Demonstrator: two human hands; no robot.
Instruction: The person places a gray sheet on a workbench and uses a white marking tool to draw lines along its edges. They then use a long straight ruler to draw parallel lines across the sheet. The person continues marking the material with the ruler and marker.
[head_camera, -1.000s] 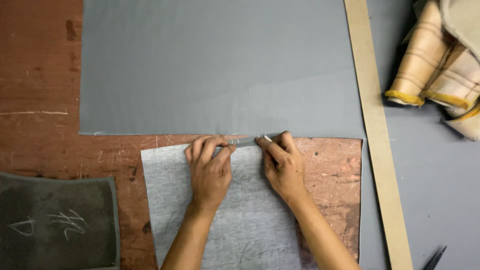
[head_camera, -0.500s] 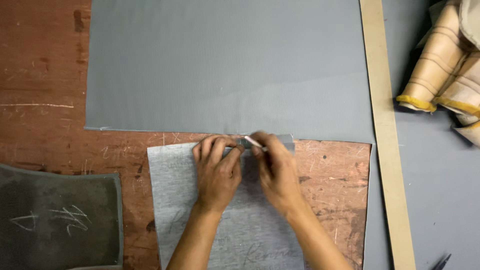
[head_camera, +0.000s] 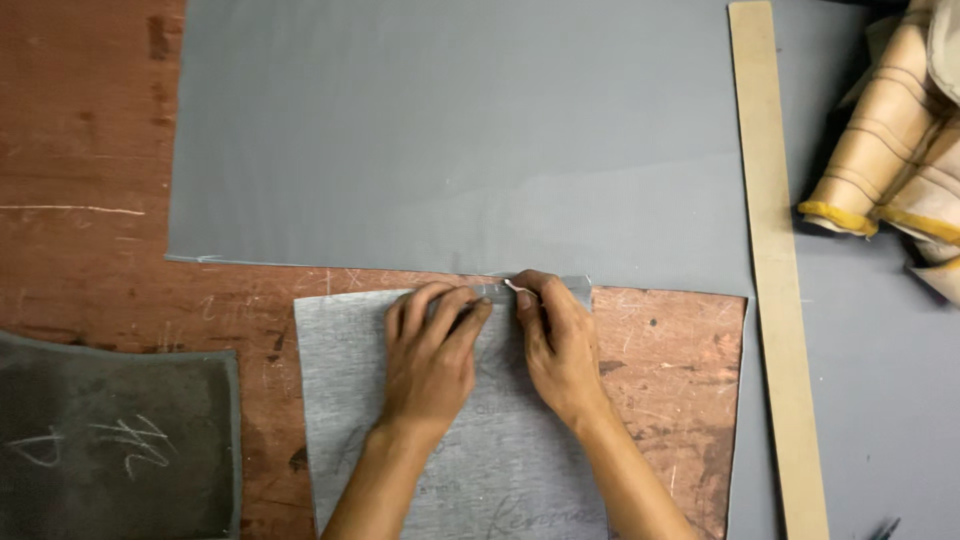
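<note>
- A light grey textured sheet (head_camera: 455, 450) lies flat on the tabletop near its near edge, a little left of the middle; its far edge runs just beside the near edge of a much larger sheet.
- The left hand (head_camera: 432, 352) rests palm down on the far part of this light grey sheet, fingers stretched out and pressing flat; it grips nothing.
- The right hand (head_camera: 556, 338) lies just beside the left one, its fingers curled and pinching a small white marker (head_camera: 516, 289), whose tip meets the sheet's far edge.
- Under the fingertips of both hands, a narrow grey strip (head_camera: 575, 290) runs along that far edge, its right end poking out past the right hand.
- The big grey sheet (head_camera: 460, 140) spreads over the far half of the tabletop and continues down the right side.
- The reddish-brown tabletop (head_camera: 90, 150) shows bare on the left and again right of the hands, scratched and marked with pale lines.
- A long pale wooden straightedge (head_camera: 775, 260) lies on the grey sheet towards the right edge, running from far to near, well apart from the hands.
- Tan padded pieces with yellow edging (head_camera: 890, 160) are piled at the far right corner.
- A dark grey piece with white chalk marks (head_camera: 110, 440) sits at the near left corner.
</note>
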